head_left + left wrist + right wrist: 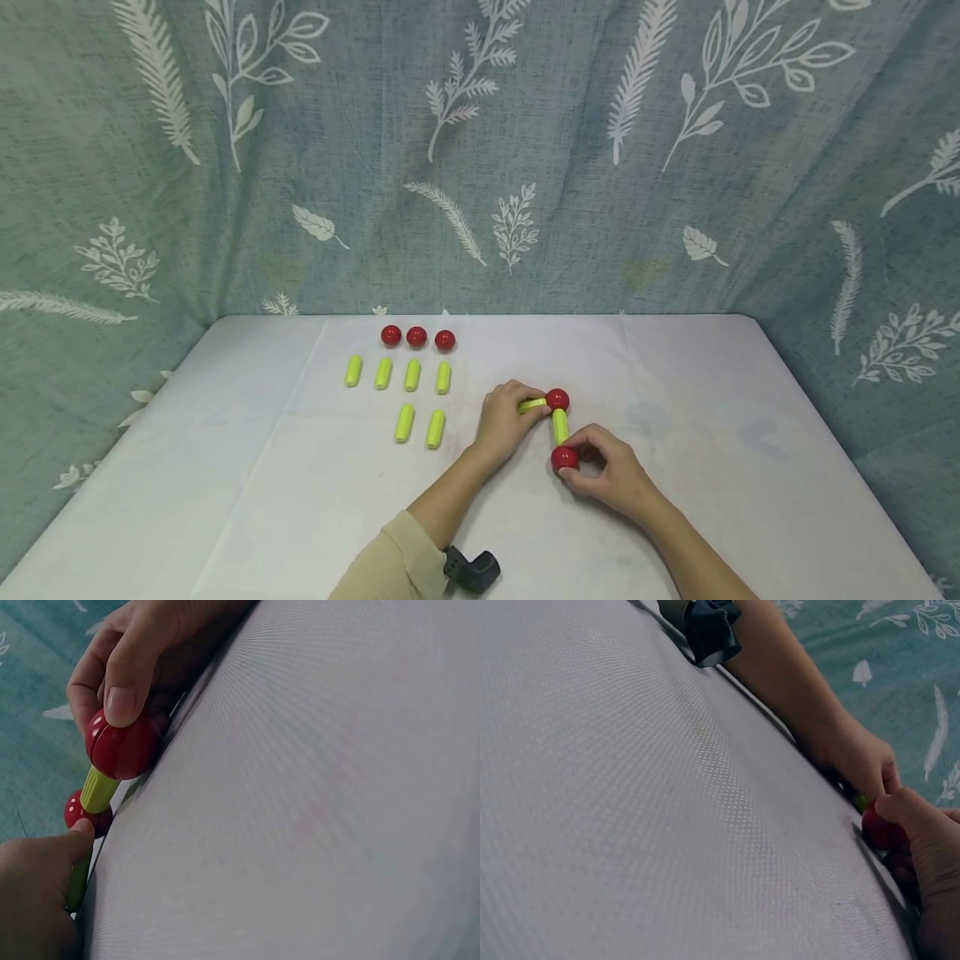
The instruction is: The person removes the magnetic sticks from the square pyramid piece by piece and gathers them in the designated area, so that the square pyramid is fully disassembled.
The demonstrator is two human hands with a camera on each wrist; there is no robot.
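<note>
My left hand (506, 421) pinches a short yellow-green rod (532, 406) whose end meets a red ball (557, 399). In the left wrist view, the left thumb lies against that ball. A second yellow-green rod (560, 427) runs from this ball toward me and meets a nearer red ball (564, 458). My right hand (618, 475) grips the nearer ball between thumb and fingers; the left wrist view shows its thumb pressed on the red ball (124, 750). In the right wrist view, the right hand partly hides the ball (885, 827).
Left of the hands, several loose yellow-green rods (412, 375) lie in two rows. Behind them sit three red balls (416, 337) in a line. All rest on a white-covered table (247, 483), with a leaf-patterned curtain (360, 167) behind. A dark device (472, 572) is worn at the left wrist.
</note>
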